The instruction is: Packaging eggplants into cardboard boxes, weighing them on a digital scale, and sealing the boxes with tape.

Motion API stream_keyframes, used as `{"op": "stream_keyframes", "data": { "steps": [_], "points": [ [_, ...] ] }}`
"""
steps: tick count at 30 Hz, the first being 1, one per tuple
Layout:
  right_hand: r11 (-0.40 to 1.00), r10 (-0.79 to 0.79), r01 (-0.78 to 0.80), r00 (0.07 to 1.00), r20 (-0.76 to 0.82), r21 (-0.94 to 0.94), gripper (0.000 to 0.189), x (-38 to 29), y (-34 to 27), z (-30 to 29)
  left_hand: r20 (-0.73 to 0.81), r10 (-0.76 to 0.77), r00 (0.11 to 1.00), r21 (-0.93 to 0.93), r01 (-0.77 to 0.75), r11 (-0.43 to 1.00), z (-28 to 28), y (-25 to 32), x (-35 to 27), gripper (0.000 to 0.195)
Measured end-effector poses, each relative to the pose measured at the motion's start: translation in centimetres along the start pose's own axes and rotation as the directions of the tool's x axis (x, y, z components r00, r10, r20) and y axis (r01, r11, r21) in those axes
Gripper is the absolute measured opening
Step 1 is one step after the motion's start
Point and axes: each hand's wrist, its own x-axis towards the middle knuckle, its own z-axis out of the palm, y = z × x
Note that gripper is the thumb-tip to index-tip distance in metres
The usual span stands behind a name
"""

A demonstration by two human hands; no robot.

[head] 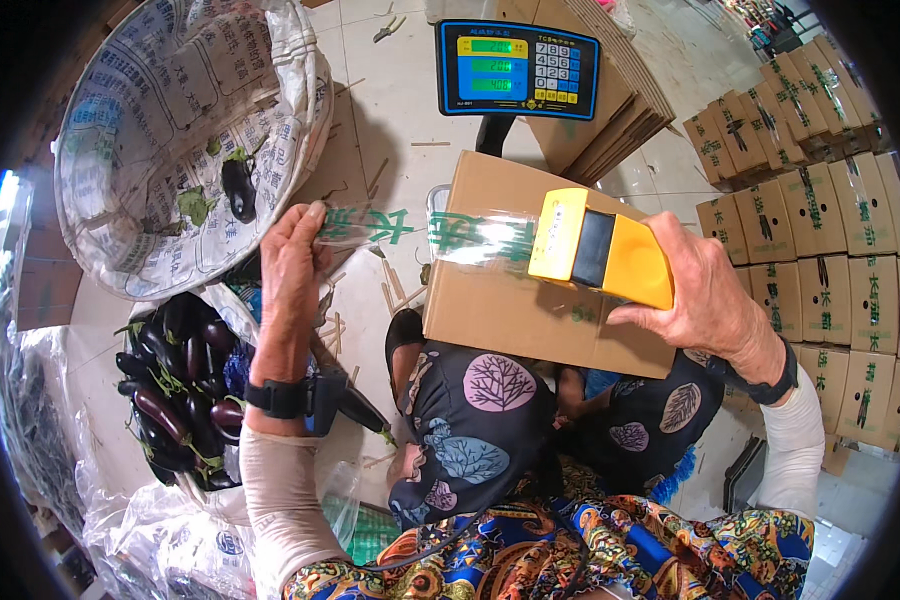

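Note:
A closed cardboard box (547, 330) sits in front of me, close above my knees. Its top carries a band of clear packing tape (472, 232) with green printing. My right hand (709, 292) grips a yellow tape dispenser (637, 262) with a black middle part, resting over the top of the box. The free end of the tape reaches past the box's left edge to my left hand (296, 247), which pinches it between thumb and fingers. Behind the box stands a digital scale display (517, 69) with lit green readouts; the box hides most of the scale below it.
A large basket lined with printed white woven plastic (292, 150) holds one eggplant (238, 187) and leaves. Below it is a sack of eggplants (187, 390). Taped cartons (802, 225) are stacked at right, flattened cardboard (607, 127) behind the scale. Pruning shears (388, 30) lie on the floor.

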Motion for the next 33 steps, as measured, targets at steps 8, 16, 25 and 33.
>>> {"op": "stream_keyframes", "data": {
  "steps": [8, 16, 25, 33],
  "points": [
    [0.999, 0.01, -0.008, 0.999, 0.04, -0.052, 0.072, 0.8, -0.3, -0.1, 0.005, 0.035, 0.999, 0.07, -0.035, 0.997, 1.1, -5.3, 2.1, 0.025],
    [0.996, 0.046, -0.039, 0.994, 0.095, -0.075, 0.066, 1.8, -0.6, -0.1, 0.174, 0.282, 0.943, 0.646, -0.326, 0.691, 4.7, -12.8, 2.2, 0.026],
    [0.99, 0.143, -0.144, 0.985, 0.098, 0.004, 0.064, 1.5, -0.7, 0.0, 0.274, 0.022, 0.961, 0.843, -0.252, 0.476, 6.6, -12.8, 2.0, 0.037],
    [0.995, 0.102, -0.102, 0.993, 0.058, -0.008, 0.06, 2.0, -1.1, 0.6, 0.227, 0.039, 0.973, 0.325, -0.113, 0.939, 5.7, -15.0, 4.7, 0.052]
  ]
}}
